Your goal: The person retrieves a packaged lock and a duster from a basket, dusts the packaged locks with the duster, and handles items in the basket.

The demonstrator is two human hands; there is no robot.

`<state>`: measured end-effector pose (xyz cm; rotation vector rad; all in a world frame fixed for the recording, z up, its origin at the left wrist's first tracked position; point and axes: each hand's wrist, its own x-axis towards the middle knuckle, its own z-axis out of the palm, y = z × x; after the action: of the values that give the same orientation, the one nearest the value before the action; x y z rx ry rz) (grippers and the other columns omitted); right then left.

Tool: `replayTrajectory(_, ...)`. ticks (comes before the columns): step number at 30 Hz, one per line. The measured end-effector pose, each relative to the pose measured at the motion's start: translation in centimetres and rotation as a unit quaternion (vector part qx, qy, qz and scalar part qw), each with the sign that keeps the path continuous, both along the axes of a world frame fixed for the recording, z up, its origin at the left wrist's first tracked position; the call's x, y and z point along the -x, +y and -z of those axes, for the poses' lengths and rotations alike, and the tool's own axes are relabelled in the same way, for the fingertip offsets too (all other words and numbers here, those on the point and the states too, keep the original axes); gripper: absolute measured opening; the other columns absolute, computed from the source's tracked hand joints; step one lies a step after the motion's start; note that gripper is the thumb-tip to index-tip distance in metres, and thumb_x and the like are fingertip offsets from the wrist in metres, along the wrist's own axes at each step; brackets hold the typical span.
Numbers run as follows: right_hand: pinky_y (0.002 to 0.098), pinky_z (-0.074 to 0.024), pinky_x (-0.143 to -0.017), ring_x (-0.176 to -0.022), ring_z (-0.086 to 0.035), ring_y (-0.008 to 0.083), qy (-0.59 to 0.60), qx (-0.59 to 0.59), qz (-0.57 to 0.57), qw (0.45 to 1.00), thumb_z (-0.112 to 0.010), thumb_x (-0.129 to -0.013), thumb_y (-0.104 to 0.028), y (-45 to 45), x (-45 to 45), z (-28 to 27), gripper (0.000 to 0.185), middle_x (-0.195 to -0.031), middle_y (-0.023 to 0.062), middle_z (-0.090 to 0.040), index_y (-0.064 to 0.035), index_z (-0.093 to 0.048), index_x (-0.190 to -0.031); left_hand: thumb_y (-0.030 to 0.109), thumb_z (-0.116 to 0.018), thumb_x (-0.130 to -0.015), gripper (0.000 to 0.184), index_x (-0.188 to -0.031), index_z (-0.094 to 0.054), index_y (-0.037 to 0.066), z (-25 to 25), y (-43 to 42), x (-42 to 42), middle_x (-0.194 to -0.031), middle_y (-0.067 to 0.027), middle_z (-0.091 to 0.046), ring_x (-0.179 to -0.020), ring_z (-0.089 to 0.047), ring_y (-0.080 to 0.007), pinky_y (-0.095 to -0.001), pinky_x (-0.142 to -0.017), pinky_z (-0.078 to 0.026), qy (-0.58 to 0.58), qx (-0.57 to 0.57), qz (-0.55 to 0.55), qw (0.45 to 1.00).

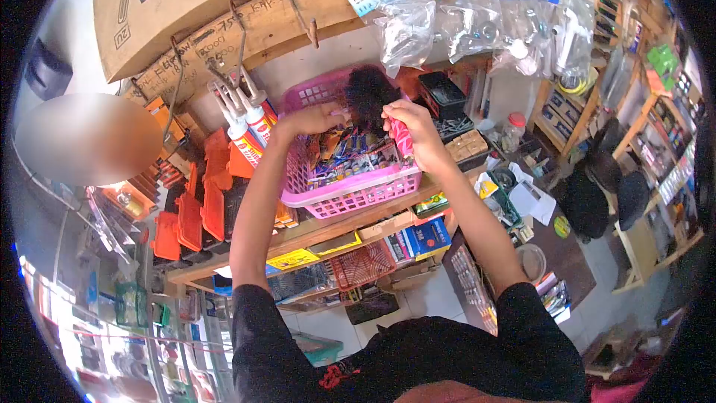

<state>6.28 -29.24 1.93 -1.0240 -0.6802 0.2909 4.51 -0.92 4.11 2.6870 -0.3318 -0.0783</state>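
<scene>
head view, with twelve o'clock at the top: a dark fluffy duster [367,95] hangs over the far part of a pink basket [350,192], just above the middle of the picture. the right hand [418,130] is curled firmly around the duster's pink handle [403,139]. the left hand [322,119] reaches into the basket at about ten o'clock from its middle, fingers near the small packets [350,151]; whether it pinches one, i cannot tell.

the duster's long axis runs from eleven to five o'clock, the tuft at the eleven end and the handle slanting toward five. it should be light, the tuft soft and yielding, the handle likely stiff and rather smooth, so the handle is the place to grip; the tuft would only squash and give no steady hold. the packets look light and slippery, best pinched by an edge. the basket seems thin, bendy plastic, best taken by its rim at both ends; its longer near side runs roughly from eight to two o'clock, above the wooden shelf [246,254].
</scene>
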Motion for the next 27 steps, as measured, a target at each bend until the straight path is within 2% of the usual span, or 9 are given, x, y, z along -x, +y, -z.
replayTrajectory(6,0.0203,-0.0420,-0.059,-0.065,-0.057,0.0067,-0.048,0.069,-0.030,0.996,-0.063,-0.091,-0.025,0.2,-0.4,0.7,0.021,-0.071,0.0008,-0.060,-0.0046,-0.064,-0.087,0.059,-0.053,-0.085,0.066,-0.124,-0.061,0.006,4.8,3.0,-4.0,-0.121,-0.0224,-0.062,-0.111,-0.060,-0.0365,-0.0454,-0.096,-0.045,0.087,-0.202,-0.114,0.969)
replayTrajectory(8,0.0203,-0.0403,-0.058,-0.063,-0.054,0.0051,-0.088,0.082,-0.019,0.993,-0.062,-0.093,-0.028,0.2,-0.3,0.9,0.024,-0.071,-0.0005,-0.059,-0.0045,-0.064,-0.086,0.060,-0.056,-0.084,0.067,-0.123,-0.062,0.006,13.4,9.3,-8.3,-0.119,-0.0227,-0.063,-0.111,-0.060,-0.0365,-0.0456,-0.095,-0.046,0.023,-0.283,-0.096,0.954)
replayTrajectory(11,0.0204,-0.0394,-0.058,-0.062,-0.052,0.0049,-0.097,0.101,-0.042,0.989,-0.062,-0.093,-0.029,-0.1,0.1,0.7,0.025,-0.070,-0.0017,-0.057,-0.0048,-0.064,-0.086,0.060,-0.058,-0.084,0.069,-0.123,-0.062,0.004,6.3,3.5,-3.6,-0.121,-0.0218,-0.063,-0.113,-0.060,-0.0354,-0.0446,-0.095,-0.046,0.153,-0.165,-0.098,0.969)
replayTrajectory(13,0.0207,-0.0377,-0.057,-0.062,-0.050,0.0039,-0.114,0.119,-0.052,0.985,-0.061,-0.094,-0.032,-0.3,0.8,0.2,0.028,-0.069,-0.0021,-0.055,-0.0048,-0.063,-0.085,0.059,-0.058,-0.085,0.068,-0.122,-0.061,0.001,8.8,5.4,-3.4,-0.120,-0.0212,-0.064,-0.111,-0.061,-0.0344,-0.0438,-0.093,-0.048,0.158,-0.090,-0.164,0.970)
replayTrajectory(14,0.0209,-0.0375,-0.057,-0.063,-0.050,0.0039,-0.099,0.122,-0.066,0.985,-0.060,-0.095,-0.032,-0.2,0.8,0.6,0.030,-0.068,-0.0016,-0.055,-0.0044,-0.063,-0.084,0.058,-0.058,-0.086,0.068,-0.121,-0.061,0.001,12.7,9.1,-5.6,-0.119,-0.0211,-0.064,-0.111,-0.061,-0.0343,-0.0437,-0.093,-0.048,0.149,-0.102,-0.158,0.971)
replayTrajectory(18,0.0237,-0.0381,-0.056,-0.062,-0.051,0.0060,-0.131,0.160,-0.031,0.978,-0.058,-0.096,-0.034,-0.6,1.4,0.2,0.035,-0.066,-0.0006,-0.054,-0.0026,-0.063,-0.080,0.047,-0.066,-0.085,0.058,-0.121,-0.060,0.002,4.7,1.5,-1.7,-0.115,-0.0210,-0.066,-0.110,-0.062,-0.0344,-0.0437,-0.093,-0.048,0.125,-0.176,-0.155,0.964)
replayTrajectory(21,0.0287,-0.0391,-0.057,-0.060,-0.048,0.0102,-0.202,0.172,0.031,0.964,-0.056,-0.097,-0.034,-1.1,1.9,-0.2,0.039,-0.061,0.0018,-0.051,-0.0004,-0.062,-0.079,0.036,-0.071,-0.084,0.054,-0.125,-0.058,0.003,6.6,2.7,-3.0,-0.118,-0.0199,-0.065,-0.108,-0.062,-0.0337,-0.0425,-0.092,-0.048,0.093,-0.166,-0.103,0.976)
replayTrajectory(22,0.0390,-0.0439,-0.059,-0.060,-0.058,0.0272,-0.193,0.171,0.033,0.966,-0.058,-0.093,-0.041,-1.2,2.0,-0.4,0.043,-0.064,0.0148,-0.059,-0.0018,-0.061,-0.076,0.036,-0.071,-0.084,0.054,-0.126,-0.057,0.004,6.7,3.1,-3.2,-0.119,-0.0193,-0.064,-0.108,-0.062,-0.0337,-0.0425,-0.091,-0.048,0.112,-0.169,-0.109,0.973)
replayTrajectory(27,0.0404,-0.0471,-0.060,-0.061,-0.063,0.0287,-0.189,0.157,0.041,0.968,-0.059,-0.092,-0.044,-0.8,2.2,0.5,0.043,-0.063,0.0127,-0.061,-0.0052,-0.063,-0.075,0.025,-0.076,-0.079,0.052,-0.120,-0.056,0.000,4.0,0.8,-0.7,-0.110,-0.0156,-0.066,-0.097,-0.063,-0.0260,-0.0376,-0.085,-0.050,0.092,-0.059,-0.152,0.982)
